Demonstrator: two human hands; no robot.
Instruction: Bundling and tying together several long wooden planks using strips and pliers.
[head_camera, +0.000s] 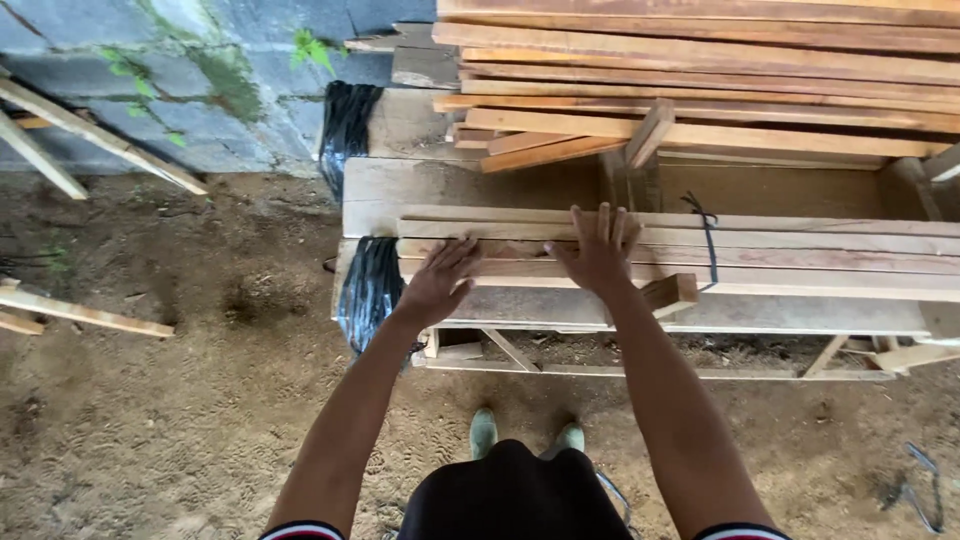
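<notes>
A bundle of long wooden planks (800, 250) lies flat on a low wooden bench (560, 310), tied with a dark strap (708, 240) near its middle. My left hand (438, 280) rests palm down on the bundle's left end, fingers spread. Palm down on the planks a little further right lies my right hand (600, 250), its fingers spread too. Neither hand grips anything. A short wooden block (668, 293) sits just right of my right wrist.
A taller stack of planks (700, 80) is piled behind the bench. Black plastic sheets (368, 285) hang at the bench's left end. Loose boards (80, 312) lie on the dirt floor at left, others lean on the concrete wall (150, 70). A dark cord (925, 490) lies at lower right.
</notes>
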